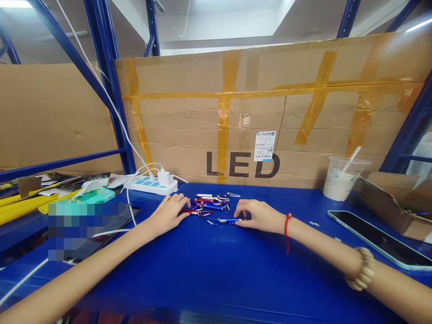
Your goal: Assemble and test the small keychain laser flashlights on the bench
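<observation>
A small pile of slim metal tubes with carabiner clips [213,207], in red, blue, purple and silver, lies on the blue tabletop [202,270]. At the pile's left edge rests my left hand [170,210], its fingers bent and apart, the thumb touching the end of a red metal tube [195,212]. My right hand [254,213] pinches the right end of a blue metal tube [227,221] in front of the pile; its clip points left. The fingers partly cover that tube's end. A silver clip [233,195] lies behind the pile.
A white power strip [153,183] with cables stands at the back left, near a dark tablet-like device [116,225]. To the right are a plastic cup with a straw [340,182], a phone [378,238] and an open cardboard box [391,202]. A large cardboard sheet [185,135] stands behind.
</observation>
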Tool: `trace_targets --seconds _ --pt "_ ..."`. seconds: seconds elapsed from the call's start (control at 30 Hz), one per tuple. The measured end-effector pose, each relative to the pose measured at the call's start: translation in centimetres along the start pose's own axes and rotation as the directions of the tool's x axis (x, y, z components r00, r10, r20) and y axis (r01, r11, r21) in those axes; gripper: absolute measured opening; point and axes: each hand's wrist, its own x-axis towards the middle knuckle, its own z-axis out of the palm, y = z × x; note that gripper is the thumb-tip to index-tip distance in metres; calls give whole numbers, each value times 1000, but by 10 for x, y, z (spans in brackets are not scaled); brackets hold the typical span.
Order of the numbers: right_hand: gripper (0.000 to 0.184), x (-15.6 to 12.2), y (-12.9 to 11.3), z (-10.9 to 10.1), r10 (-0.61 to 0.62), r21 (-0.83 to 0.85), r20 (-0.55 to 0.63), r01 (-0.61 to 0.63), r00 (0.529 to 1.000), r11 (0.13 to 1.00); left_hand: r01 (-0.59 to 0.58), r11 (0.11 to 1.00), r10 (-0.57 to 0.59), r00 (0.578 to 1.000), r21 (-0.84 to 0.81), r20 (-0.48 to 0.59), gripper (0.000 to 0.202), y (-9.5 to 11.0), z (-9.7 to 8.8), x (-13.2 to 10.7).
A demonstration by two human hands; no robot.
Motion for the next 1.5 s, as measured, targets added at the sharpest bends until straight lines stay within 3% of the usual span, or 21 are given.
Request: trace_targets --seconds 0.07,0.17,0.3,0.37,0.47,0.57,0.7,0.87,0.97,1.07,1.2,1.33,1.4,1.5 --pt "16 -4 4 -5 -12 7 -40 12 999 1000 2 999 -4 998 -36 -64 25 17 -1 2" --pt "20 -7 11 -10 -14 85 -77 20 997 996 -47 991 40 998 -127 -57 30 50 4 8" --pt "27 -10 24 -14 72 328 -159 -16 985 944 -153 966 153 988 -210 -18 35 85 20 34" --pt "33 -12 33 -16 186 509 -231 -44 955 859 -152 965 159 987 -212 19 39 93 28 58" --pt "39 -17 50 -18 382 760 -250 -64 890 647 -122 988 127 991 -100 49 39 94 40 103" --pt "43 -22 64 -20 491 834 -212 -106 845 542 -86 994 92 993 -70 79 36 86 50 140" --pt "43 -27 75 -19 467 718 -202 -194 861 668 -26 997 32 997 -74 73 30 66 54 160" --pt "35 -29 71 -11 236 534 -107 -144 966 833 43 994 -50 996 -98 -73 32 31 36 142" --pt "37 -31 63 -7 116 486 -27 -88 993 870 88 990 -102 986 -107 -133 29 10 28 123" --pt "39 -33 56 -6 107 442 2 -97 994 892 132 984 -150 977 -119 -153 30 -6 28 105" --pt "35 -29 51 -3 109 477 -40 -77 993 876 138 981 -152 983 -138 -101 30 -18 30 89" --pt "29 -5 58 -3 131 417 -80 -86 988 905 98 986 -104 994 -137 -38 30 -22 31 85" --pt "26 17 64 -3 160 287 -102 -125 982 950 82 988 -83 997 -129 -1 30 -22 32 85" --pt "28 56 71 -2 186 219 -121 -156 975 963 78 990 -73 996 -120 44 31 -23 35 84"
